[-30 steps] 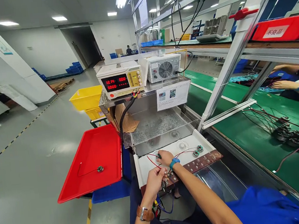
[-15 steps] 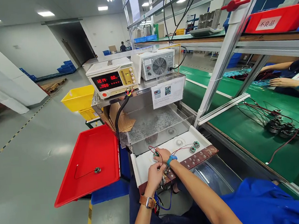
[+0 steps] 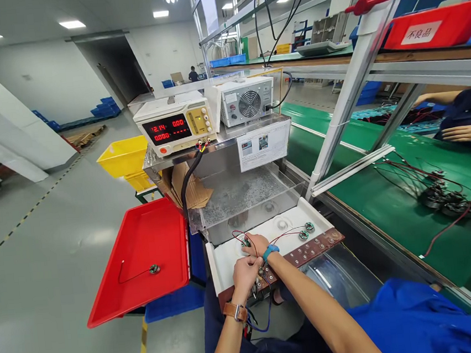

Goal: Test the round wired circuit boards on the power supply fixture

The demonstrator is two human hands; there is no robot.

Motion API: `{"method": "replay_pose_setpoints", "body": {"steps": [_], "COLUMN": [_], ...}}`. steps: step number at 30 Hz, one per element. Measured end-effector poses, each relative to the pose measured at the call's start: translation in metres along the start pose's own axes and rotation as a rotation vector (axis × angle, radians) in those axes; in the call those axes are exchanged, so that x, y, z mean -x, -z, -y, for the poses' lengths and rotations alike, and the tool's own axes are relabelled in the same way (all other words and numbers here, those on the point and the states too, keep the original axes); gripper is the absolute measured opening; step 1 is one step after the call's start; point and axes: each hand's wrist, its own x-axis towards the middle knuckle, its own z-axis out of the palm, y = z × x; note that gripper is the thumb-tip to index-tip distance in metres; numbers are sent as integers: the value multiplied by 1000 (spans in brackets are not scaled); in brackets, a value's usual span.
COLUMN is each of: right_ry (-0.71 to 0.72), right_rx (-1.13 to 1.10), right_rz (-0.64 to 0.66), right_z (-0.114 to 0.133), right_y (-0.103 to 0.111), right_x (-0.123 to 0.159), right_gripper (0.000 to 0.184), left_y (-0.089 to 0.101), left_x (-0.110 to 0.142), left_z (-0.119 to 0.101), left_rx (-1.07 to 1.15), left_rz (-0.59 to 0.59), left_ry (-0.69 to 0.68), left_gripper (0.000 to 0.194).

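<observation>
My right hand (image 3: 256,244) rests on a small round motor part (image 3: 246,242) with red leads on the white fixture tray (image 3: 227,260), fingers curled over it. My left hand (image 3: 245,272) is closed in a pinch on thin wires at the brown terminal strip (image 3: 309,251) along the tray's front edge. Two more small round parts (image 3: 306,230) with red wires lie further right on the tray. A power supply (image 3: 174,126) above shows red digits.
A red tray (image 3: 143,257) with one wired part (image 3: 154,269) sits to the left. On the right, a green conveyor belt (image 3: 388,206) carries a cluster of wired parts (image 3: 446,200). Another person's hand (image 3: 462,133) rests at far right. Yellow bins (image 3: 127,156) stand behind.
The view shifted slightly between frames. My left hand has moved up a little toward my right hand on the terminal strip. The supply's display digits changed.
</observation>
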Motion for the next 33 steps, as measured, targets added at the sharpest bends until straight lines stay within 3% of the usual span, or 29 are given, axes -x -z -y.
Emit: {"method": "replay_pose_setpoints", "body": {"steps": [18,33], "right_ry": [20,16], "right_rx": [1,-8], "right_rz": [2,-9], "right_z": [-2,0], "right_y": [0,-1], "right_x": [2,2], "right_gripper": [40,38], "left_y": [10,11], "left_x": [10,13], "left_z": [-21,-25], "left_rx": [-151,-201], "left_rz": [-5,-3], "left_ry": [89,82], "left_gripper": [34,32]}}
